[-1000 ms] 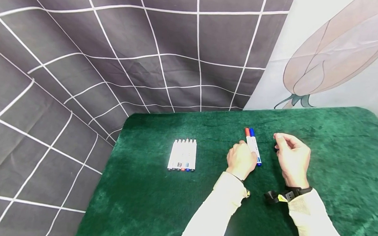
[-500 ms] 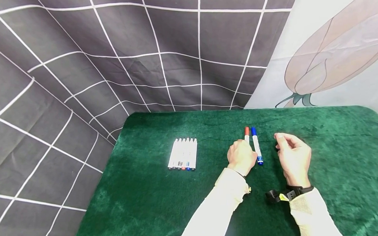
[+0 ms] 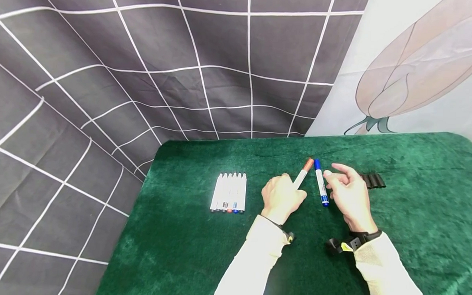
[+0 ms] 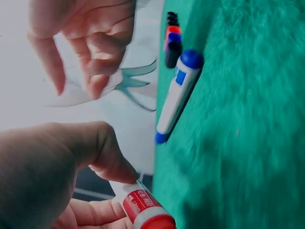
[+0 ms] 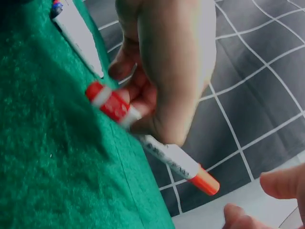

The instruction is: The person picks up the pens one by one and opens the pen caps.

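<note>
A red-capped white whiteboard marker (image 3: 302, 175) is pinched between the thumb and fingers of my left hand (image 3: 279, 197). It tilts just above the green cloth, and both its red ends show in the right wrist view, where the marker (image 5: 167, 155) crosses beneath the thumb. To its right a blue-capped marker (image 3: 321, 183) lies on the cloth, untouched. My right hand (image 3: 351, 196) hovers beside this blue marker with loosely bent fingers and nothing between them. In the left wrist view the right hand's fingers (image 4: 97, 67) hang apart from the blue marker (image 4: 176, 98).
Several white markers (image 3: 228, 193) lie side by side on the left, narrow tips pointing away. Behind the right hand is a row of short dark cylinders (image 3: 372, 181), partly covered. Green cloth (image 3: 178, 249) covers the table; a grey checked curtain (image 3: 224, 47) hangs behind.
My left hand has taken the red marker from beside the blue one and moved left, tilting it. My right hand has moved left toward the blue marker, uncovering the dark cylinders.
</note>
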The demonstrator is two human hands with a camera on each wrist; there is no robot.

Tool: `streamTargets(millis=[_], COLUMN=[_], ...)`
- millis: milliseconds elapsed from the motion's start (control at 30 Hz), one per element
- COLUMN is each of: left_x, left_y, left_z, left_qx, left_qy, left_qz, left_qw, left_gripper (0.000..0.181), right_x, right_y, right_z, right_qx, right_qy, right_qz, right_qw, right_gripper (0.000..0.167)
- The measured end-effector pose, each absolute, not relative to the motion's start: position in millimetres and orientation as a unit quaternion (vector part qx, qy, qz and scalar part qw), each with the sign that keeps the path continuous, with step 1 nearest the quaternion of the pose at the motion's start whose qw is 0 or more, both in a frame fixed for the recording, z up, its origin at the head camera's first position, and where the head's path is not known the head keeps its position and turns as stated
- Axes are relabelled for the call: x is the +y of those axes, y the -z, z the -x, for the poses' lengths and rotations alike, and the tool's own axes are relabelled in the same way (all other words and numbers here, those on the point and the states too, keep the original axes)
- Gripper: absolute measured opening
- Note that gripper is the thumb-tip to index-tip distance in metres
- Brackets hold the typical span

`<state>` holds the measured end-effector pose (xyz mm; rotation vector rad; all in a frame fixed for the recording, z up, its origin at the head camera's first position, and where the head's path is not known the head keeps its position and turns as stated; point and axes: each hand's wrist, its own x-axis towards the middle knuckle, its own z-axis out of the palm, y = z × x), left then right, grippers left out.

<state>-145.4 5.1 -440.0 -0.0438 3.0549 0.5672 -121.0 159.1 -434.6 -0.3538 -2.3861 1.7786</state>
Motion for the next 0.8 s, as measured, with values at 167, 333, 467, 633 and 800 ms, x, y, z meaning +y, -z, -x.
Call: streamTargets(millis=[167,333,467,633,800], left_x=[-23.0,-41.3,-48.5,-54.2,-59.1], left_y=[436.0,429.5,425.4,421.4,420.2], left_z=[131.2,119.1,113.4,111.9,116.0], left_qx=[0.981,0.974,0.969,0.967,0.957], left_qy=[-0.183,-0.191,-0.189,-0.173,-0.16], left_qz=[-0.041,-0.086,-0.108,-0.123,-0.151], left_qw=[-0.04,-0.089,-0.114,-0.141,-0.19], left_gripper=[0.023,0.018,0.016,0.014,0.011], right_x=[155.3,152.1,148.2,145.0,143.8], right_y=[434.0,435.7,436.7,435.9,434.2], right_z=[122.8,124.3,123.1,122.3,121.8], right_qx=[-0.825,-0.81,-0.778,-0.737,-0.698], right_qy=[-0.56,-0.583,-0.625,-0.667,-0.705], right_qz=[0.076,0.034,-0.008,-0.068,-0.076], right_qw=[0.004,-0.053,-0.067,-0.078,-0.1], right_gripper=[0.061,0.062,0.052,0.032,0.025])
